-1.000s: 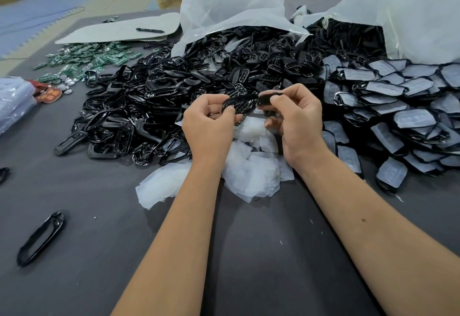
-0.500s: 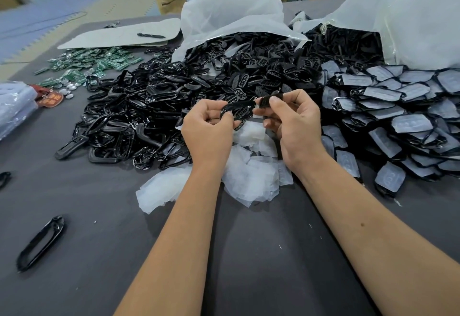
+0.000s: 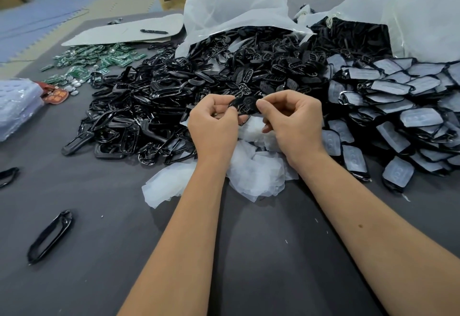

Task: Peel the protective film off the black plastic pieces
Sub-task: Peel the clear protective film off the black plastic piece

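Note:
Both hands hold one black plastic piece [image 3: 245, 105] above the table. My left hand [image 3: 214, 126] pinches its left end, fingers curled. My right hand [image 3: 292, 122] pinches its right end between thumb and forefinger. I cannot tell whether film is on this piece. Under the hands lies a heap of peeled white film [image 3: 254, 171]. To the right spreads a pile of black pieces with pale film on them [image 3: 403, 106]. A big mound of bare black pieces [image 3: 154, 106] fills the table's middle and left.
Two white plastic bags [image 3: 236, 9] lie open at the back. Green circuit boards [image 3: 99, 59] are scattered at the far left, by a clear packet [image 3: 17, 104]. Loose black frames [image 3: 49, 237] lie on the grey table [image 3: 249, 253] at the near left.
The hands have drawn a little closer together on the piece and the piece has turned slightly between the fingers. The piles are as before.

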Tool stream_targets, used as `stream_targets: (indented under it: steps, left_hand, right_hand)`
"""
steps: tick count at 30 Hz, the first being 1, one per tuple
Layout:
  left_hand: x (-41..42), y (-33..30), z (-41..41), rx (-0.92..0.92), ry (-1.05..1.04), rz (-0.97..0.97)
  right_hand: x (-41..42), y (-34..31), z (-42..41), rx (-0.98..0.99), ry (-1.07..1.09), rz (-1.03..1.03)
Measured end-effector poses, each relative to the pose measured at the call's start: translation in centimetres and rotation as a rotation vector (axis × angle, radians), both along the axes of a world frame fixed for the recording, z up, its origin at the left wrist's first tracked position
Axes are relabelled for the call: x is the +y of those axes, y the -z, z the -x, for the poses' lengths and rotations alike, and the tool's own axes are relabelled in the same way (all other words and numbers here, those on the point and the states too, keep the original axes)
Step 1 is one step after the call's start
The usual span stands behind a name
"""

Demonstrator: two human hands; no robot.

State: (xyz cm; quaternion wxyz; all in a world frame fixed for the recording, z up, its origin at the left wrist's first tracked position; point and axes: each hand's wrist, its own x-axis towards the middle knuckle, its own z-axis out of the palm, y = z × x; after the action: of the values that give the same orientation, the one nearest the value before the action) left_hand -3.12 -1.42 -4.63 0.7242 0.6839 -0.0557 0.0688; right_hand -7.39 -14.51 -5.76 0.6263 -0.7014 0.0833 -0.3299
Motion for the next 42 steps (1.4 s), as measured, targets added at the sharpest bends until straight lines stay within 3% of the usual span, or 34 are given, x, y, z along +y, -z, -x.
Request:
stream_targets:
  steps: [11,42]
  left_hand:
    - [0.12,-0.17,0.00,0.030,0.007,0.056]
    - [0.14,0.19,0.07,-0.132,0.050,-0.119]
  right_hand:
    - [0.16,-0.13,0.17,0.000,0.015,0.052]
    - [0.79,-0.68,0.53,0.056,0.116,0.358]
